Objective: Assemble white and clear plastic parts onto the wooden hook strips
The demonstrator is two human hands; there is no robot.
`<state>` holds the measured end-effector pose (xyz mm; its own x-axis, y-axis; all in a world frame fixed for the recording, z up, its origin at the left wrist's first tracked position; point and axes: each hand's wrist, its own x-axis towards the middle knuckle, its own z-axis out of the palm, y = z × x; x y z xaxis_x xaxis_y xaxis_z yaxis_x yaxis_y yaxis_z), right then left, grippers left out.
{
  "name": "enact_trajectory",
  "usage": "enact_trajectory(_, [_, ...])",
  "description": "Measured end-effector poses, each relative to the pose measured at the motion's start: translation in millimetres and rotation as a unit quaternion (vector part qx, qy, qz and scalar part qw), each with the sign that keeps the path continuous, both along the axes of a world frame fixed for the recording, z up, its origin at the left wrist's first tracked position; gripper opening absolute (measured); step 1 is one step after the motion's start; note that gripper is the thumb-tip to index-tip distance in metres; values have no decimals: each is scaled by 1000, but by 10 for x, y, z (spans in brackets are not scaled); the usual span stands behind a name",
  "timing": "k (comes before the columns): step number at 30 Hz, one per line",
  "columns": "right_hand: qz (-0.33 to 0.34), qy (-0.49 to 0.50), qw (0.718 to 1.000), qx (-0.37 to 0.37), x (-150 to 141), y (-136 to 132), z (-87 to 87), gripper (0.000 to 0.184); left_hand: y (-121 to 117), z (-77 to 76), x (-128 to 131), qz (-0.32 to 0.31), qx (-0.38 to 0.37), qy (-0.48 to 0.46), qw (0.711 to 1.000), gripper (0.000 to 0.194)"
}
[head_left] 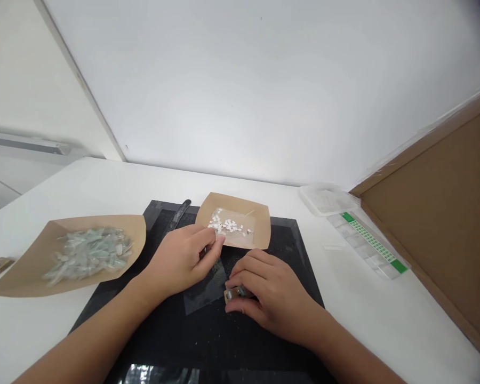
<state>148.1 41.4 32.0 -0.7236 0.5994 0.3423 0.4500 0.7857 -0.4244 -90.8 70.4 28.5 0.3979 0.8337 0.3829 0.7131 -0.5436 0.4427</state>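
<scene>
My left hand (186, 258) is closed in a pinch at the near edge of a brown paper tray (262, 213). What its fingertips hold, if anything, is too small to make out. Small white flakes (230, 225) lie in that tray on a clear sheet. My right hand (264, 290) grips a small brown block with metal fittings (232, 293) between thumb and fingers, just above the black mat (208, 341). Most of the block is hidden by the fingers. Between the hands a clear plastic sheet (198, 298) lies flat on the mat.
At left, a larger brown paper tray (36, 266) holds many pale green and clear plastic pieces (94, 250). A dark, slim tool (178, 214) rests behind my left hand. To the right are a clear compartment box with a green label (372, 242) and a white translucent container (326, 200).
</scene>
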Motion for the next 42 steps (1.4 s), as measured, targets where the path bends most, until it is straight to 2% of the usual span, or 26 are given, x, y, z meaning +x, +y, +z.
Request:
enact_trajectory(3, [3, 0, 1000, 6, 9, 10, -10, 23, 1, -21, 0, 2, 7, -3, 1000, 40])
enact_trajectory(7, [15, 20, 999, 25, 39, 25, -24, 42, 1, -32, -2, 0, 8, -8, 1000, 39])
enact_trajectory(9, [25, 29, 999, 27, 52, 29, -22, 46, 1, -32, -3, -2, 8, -9, 1000, 38])
enact_trajectory(15, [59, 23, 998, 27, 54, 35, -19, 19, -9, -32, -7, -6, 9, -5, 1000, 37])
enact_trajectory(19, [60, 17, 997, 46, 40, 23, -23, 13, -18, -24, -10, -9, 11, -7, 1000, 36])
enact_trajectory(33, [32, -128, 978, 165, -93, -154, 22, 21, -3, -31, 18, -24, 12, -6, 1000, 37])
enact_trajectory(42, [3, -91, 982, 164, -97, -169, 20, 24, -12, -72, 9, -12, 24, -12, 1000, 37])
